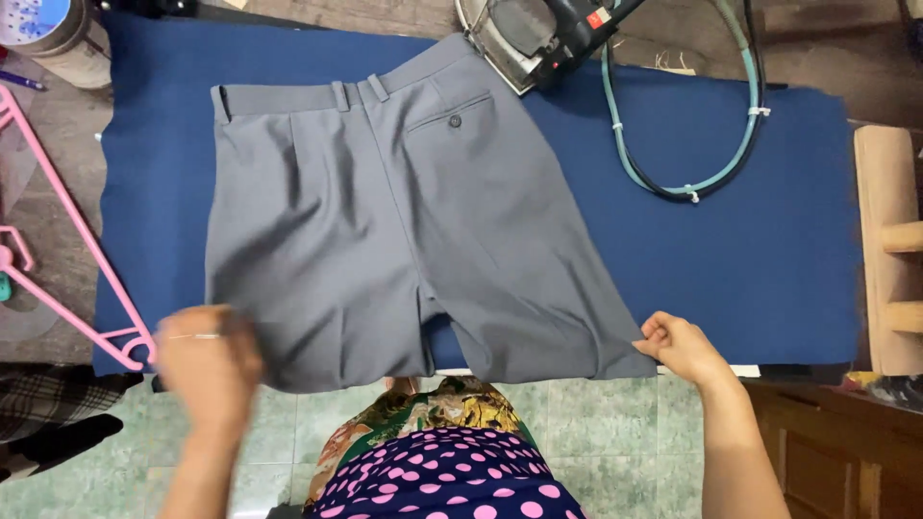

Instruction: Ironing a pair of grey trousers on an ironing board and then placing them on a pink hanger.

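Grey trousers (385, 231) lie flat, back side up, on a dark blue padded ironing surface (731, 240), waistband at the far edge, legs hanging over the near edge. My left hand (207, 360), blurred and wearing a ring, rests on the fabric of the left leg at the near edge. My right hand (678, 346) pinches the outer edge of the right leg at the near edge.
An iron (538, 34) lies at the far edge with a teal hose and black cord (692, 173) looped on the surface. A pink hanger (67, 259) hangs off the left side. A wooden rack (889, 250) stands at right. Green tiled floor shows below.
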